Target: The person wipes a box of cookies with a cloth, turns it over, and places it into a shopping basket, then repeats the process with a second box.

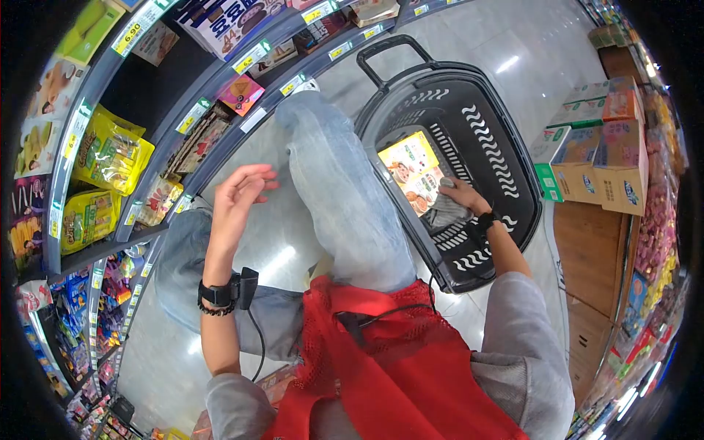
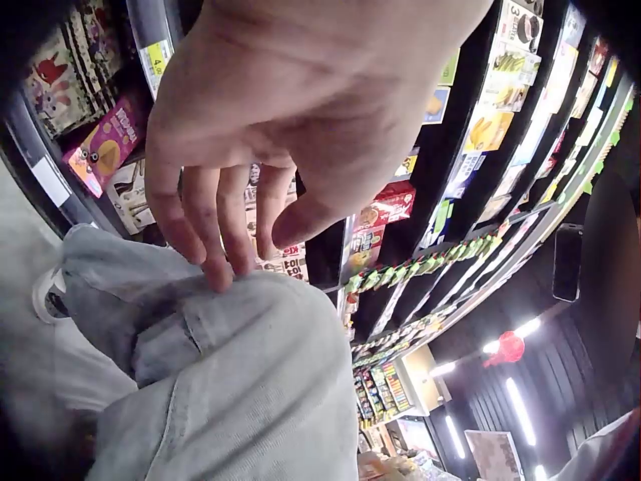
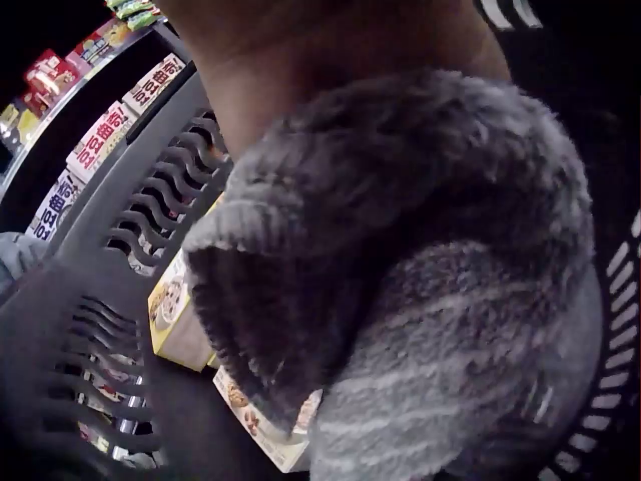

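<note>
Gripping a fuzzy gray striped cloth item, a person's right hand is reaching inside a black plastic basket, where yellow-and-white cardboard boxes are already lying; releasing the cloth seemingly remains. The loosely bent left hand is holding nothing.

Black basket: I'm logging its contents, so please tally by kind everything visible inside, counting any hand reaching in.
Printed boxes: 2
Grey fuzzy item: 1
Right hand: 1
Total: 4 visible; anything beneath these is hidden.
</note>
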Demonstrator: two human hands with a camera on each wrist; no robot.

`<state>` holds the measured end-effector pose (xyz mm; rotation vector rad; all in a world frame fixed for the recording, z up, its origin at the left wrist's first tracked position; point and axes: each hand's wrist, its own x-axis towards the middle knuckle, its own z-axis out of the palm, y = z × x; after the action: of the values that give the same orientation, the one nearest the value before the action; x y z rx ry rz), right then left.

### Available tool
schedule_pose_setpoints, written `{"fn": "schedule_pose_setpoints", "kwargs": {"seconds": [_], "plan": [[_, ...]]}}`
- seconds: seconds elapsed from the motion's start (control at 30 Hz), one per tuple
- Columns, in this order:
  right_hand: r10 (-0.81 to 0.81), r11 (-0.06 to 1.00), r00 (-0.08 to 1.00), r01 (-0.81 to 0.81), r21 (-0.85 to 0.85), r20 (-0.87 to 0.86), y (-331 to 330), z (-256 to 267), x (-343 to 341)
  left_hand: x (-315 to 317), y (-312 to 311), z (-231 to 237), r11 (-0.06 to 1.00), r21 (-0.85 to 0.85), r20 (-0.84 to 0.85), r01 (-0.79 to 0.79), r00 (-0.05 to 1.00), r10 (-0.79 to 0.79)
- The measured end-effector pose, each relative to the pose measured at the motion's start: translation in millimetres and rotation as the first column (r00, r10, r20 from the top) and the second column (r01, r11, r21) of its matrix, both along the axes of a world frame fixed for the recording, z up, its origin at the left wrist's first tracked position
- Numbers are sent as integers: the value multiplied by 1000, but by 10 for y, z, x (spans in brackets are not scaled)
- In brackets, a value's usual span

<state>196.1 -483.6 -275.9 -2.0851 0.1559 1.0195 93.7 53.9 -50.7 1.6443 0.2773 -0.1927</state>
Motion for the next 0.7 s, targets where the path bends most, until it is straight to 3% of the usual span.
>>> {"fn": "schedule_pose_setpoints", "kwargs": {"seconds": [0.07,0.17,0.27,0.37,0.47,0.53,0.57,0.6,0.67,0.7], "plan": [[55,998,998,-56,-12,-31,92,44,56,-1,-9,-18,1000,4,4,20,1000,-20],[168,973,979,-147,-179,113,87,-1,31,-17,-5,-17,999,-50,-1,8,1000,-8],[479,822,875,-420,-384,67,280,511,296,-47,16,-41,999,-36,22,23,999,-23],[117,921,896,63,-383,428,387,513,634,-52,81,-111,1000,-10,24,26,999,-25],[14,973,852,110,-204,523,689,662,920,-59,128,-172,1000,-12,36,18,999,-18],[127,982,921,-64,-179,368,784,522,1020,-56,169,-197,1000,-25,53,15,998,-14],[204,973,950,-170,-158,238,672,192,1159,-58,171,-219,999,-35,60,12,998,-10],[188,982,982,-189,20,16,901,538,1073,-52,170,-242,999,-48,74,13,997,-9],[253,967,957,-246,64,-145,890,323,1153,-46,213,-276,998,-67,93,1,996,5],[236,970,953,-219,104,-189,993,501,1137,-53,221,-294,997,-83,98,-12,995,20]]}}
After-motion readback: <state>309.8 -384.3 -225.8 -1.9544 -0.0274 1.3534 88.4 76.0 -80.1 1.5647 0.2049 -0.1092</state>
